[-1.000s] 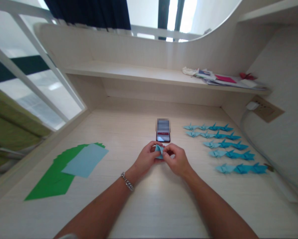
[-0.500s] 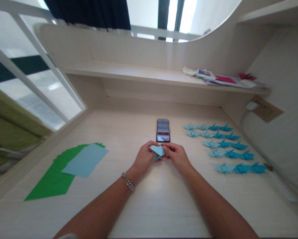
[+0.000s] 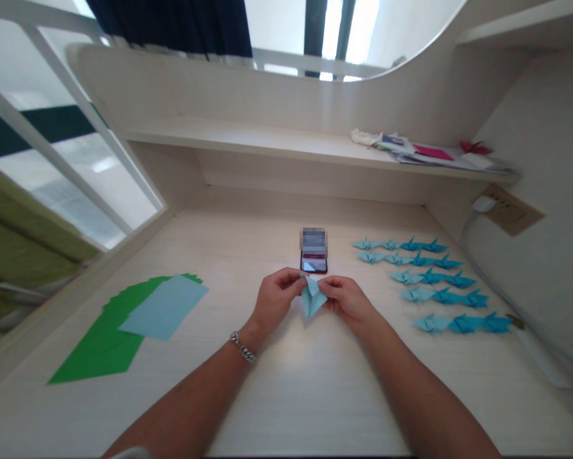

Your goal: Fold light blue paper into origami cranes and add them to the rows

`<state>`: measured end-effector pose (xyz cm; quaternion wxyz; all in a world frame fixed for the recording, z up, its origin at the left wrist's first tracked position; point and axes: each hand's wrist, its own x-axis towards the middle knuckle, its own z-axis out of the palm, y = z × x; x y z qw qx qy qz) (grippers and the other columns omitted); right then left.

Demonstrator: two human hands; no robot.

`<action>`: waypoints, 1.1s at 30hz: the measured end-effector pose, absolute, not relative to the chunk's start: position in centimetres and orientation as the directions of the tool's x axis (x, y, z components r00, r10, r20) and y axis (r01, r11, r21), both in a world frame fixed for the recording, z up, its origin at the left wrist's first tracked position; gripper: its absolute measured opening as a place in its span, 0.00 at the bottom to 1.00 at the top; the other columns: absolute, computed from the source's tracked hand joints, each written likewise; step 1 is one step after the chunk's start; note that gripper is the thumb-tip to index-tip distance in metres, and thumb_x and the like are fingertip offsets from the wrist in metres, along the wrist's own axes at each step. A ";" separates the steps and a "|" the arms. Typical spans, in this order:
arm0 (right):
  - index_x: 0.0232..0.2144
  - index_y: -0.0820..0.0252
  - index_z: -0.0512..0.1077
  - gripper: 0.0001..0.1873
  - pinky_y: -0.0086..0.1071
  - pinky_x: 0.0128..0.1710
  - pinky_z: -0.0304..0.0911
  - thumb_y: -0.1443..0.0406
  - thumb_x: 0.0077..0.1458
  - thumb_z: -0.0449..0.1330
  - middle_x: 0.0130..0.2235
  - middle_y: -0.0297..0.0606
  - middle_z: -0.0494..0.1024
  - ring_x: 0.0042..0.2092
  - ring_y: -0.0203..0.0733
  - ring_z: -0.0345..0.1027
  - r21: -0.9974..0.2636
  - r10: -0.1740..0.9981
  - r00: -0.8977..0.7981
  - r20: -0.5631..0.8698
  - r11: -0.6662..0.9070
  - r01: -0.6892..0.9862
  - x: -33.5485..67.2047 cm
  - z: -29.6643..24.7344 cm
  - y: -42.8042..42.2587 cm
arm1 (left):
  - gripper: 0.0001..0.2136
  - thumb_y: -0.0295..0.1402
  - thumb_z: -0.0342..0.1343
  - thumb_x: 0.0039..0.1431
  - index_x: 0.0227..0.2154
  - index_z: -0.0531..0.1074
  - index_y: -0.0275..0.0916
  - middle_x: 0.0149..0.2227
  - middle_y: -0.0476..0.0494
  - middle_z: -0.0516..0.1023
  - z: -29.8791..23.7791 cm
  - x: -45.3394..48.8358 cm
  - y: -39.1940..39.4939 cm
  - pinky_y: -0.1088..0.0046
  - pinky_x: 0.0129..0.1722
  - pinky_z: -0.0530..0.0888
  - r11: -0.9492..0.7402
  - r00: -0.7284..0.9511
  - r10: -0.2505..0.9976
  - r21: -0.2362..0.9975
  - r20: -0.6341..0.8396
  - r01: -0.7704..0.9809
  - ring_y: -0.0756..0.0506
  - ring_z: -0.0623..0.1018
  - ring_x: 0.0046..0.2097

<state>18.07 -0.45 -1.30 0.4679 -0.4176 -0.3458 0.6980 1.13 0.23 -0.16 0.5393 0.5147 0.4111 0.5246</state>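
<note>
A small folded light blue paper piece (image 3: 311, 298) hangs between my two hands above the middle of the pale wooden desk (image 3: 286, 382). My left hand (image 3: 275, 299), with a metal bracelet at the wrist, pinches its left upper corner. My right hand (image 3: 347, 301) pinches its right side. The paper's point faces down towards me. Just behind the hands a phone (image 3: 313, 255) lies on the desk.
Several blue paper cranes (image 3: 434, 284) sit in rows at the right. A light blue sheet (image 3: 164, 307) lies on a stack of green sheets (image 3: 102, 347) at the left. A shelf (image 3: 276, 143) behind holds papers (image 3: 424, 153). A wall socket (image 3: 508, 207) with a cable is at the right.
My hands have drawn slightly apart and turned the folded paper, so it now hangs spread between them with its point down instead of being bunched under the fingers.
</note>
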 end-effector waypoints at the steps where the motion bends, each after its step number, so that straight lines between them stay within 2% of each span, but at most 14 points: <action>1: 0.28 0.64 0.76 0.16 0.29 0.31 0.65 0.59 0.36 0.71 0.27 0.37 0.76 0.28 0.35 0.68 -0.871 0.941 -0.219 -0.256 -0.323 -0.370 18.2 -1.3 -0.4 | 0.08 0.34 0.61 0.48 0.30 0.77 0.35 0.30 0.43 0.78 0.0 1.1 0.2 0.69 0.33 0.74 -0.065 0.101 0.991 0.982 0.083 -0.178 0.45 0.76 0.32; 5: 0.32 0.62 0.77 0.19 0.28 0.27 0.63 0.56 0.40 0.69 0.29 0.39 0.76 0.28 0.36 0.67 -0.885 0.953 -0.211 -0.219 -0.285 -0.367 18.2 -1.3 -0.4 | 0.12 0.33 0.60 0.50 0.38 0.75 0.37 0.39 0.39 0.78 0.2 1.1 0.0 0.65 0.37 0.75 -0.008 0.168 0.983 0.940 0.069 -0.340 0.42 0.77 0.39; 8: 0.34 0.63 0.77 0.21 0.30 0.28 0.64 0.54 0.40 0.68 0.31 0.41 0.77 0.30 0.38 0.69 -0.896 0.956 -0.214 -0.200 -0.267 -0.355 17.9 -1.3 -0.5 | 0.18 0.30 0.61 0.46 0.43 0.75 0.38 0.44 0.38 0.77 0.1 1.5 -0.3 0.65 0.38 0.74 0.066 0.277 0.960 0.946 0.026 -0.318 0.41 0.77 0.41; 12: 0.33 0.61 0.76 0.21 0.32 0.30 0.66 0.54 0.38 0.69 0.32 0.40 0.78 0.30 0.39 0.70 -0.912 0.968 -0.174 -0.183 -0.233 -0.339 17.1 -1.8 -0.6 | 0.13 0.31 0.61 0.47 0.39 0.77 0.37 0.42 0.38 0.78 -0.2 2.3 -0.5 0.66 0.42 0.72 0.020 0.297 0.954 0.977 0.045 -0.211 0.40 0.76 0.43; 16: 0.26 0.60 0.73 0.18 0.31 0.28 0.67 0.55 0.35 0.70 0.25 0.34 0.76 0.26 0.37 0.68 -0.925 0.986 -0.026 -0.167 -0.166 -0.342 16.5 -2.6 -0.4 | 0.13 0.34 0.62 0.49 0.38 0.77 0.38 0.40 0.39 0.79 -0.6 2.6 -0.6 0.67 0.41 0.72 0.020 0.278 0.960 0.979 0.038 -0.203 0.41 0.76 0.41; 20: 0.28 0.60 0.75 0.18 0.36 0.34 0.70 0.51 0.42 0.65 0.29 0.36 0.78 0.31 0.42 0.72 -0.944 0.988 -0.090 -0.122 -0.143 -0.297 16.3 -2.5 -0.4 | 0.13 0.38 0.61 0.50 0.37 0.77 0.37 0.38 0.40 0.79 -1.3 2.4 -0.2 0.67 0.39 0.73 0.015 0.224 0.974 0.989 0.018 -0.145 0.42 0.76 0.38; 23: 0.31 0.60 0.76 0.20 0.36 0.34 0.70 0.49 0.47 0.61 0.30 0.38 0.79 0.32 0.43 0.73 -0.975 0.993 -0.084 -0.088 -0.103 -0.196 16.4 -1.9 -0.7 | 0.12 0.38 0.60 0.50 0.36 0.77 0.37 0.36 0.40 0.79 -1.7 2.1 0.1 0.67 0.38 0.72 -0.011 0.160 0.987 0.996 0.025 -0.086 0.43 0.76 0.37; 28: 0.34 0.61 0.76 0.15 0.32 0.31 0.67 0.57 0.46 0.64 0.30 0.39 0.79 0.31 0.41 0.71 -0.990 0.997 0.020 0.077 0.074 0.117 16.6 -1.5 -1.1 | 0.09 0.34 0.62 0.47 0.33 0.78 0.37 0.33 0.42 0.79 -1.4 1.9 0.3 0.70 0.38 0.71 -0.090 0.069 0.994 0.996 0.090 0.002 0.44 0.76 0.36; 33: 0.30 0.61 0.77 0.10 0.33 0.34 0.67 0.61 0.47 0.63 0.29 0.38 0.79 0.31 0.41 0.72 -0.975 0.987 0.083 0.139 0.121 0.186 16.5 -1.8 -1.2 | 0.10 0.33 0.62 0.46 0.33 0.77 0.35 0.32 0.42 0.79 -1.2 2.1 0.0 0.71 0.34 0.72 -0.001 0.071 0.997 1.000 0.001 -0.004 0.46 0.76 0.33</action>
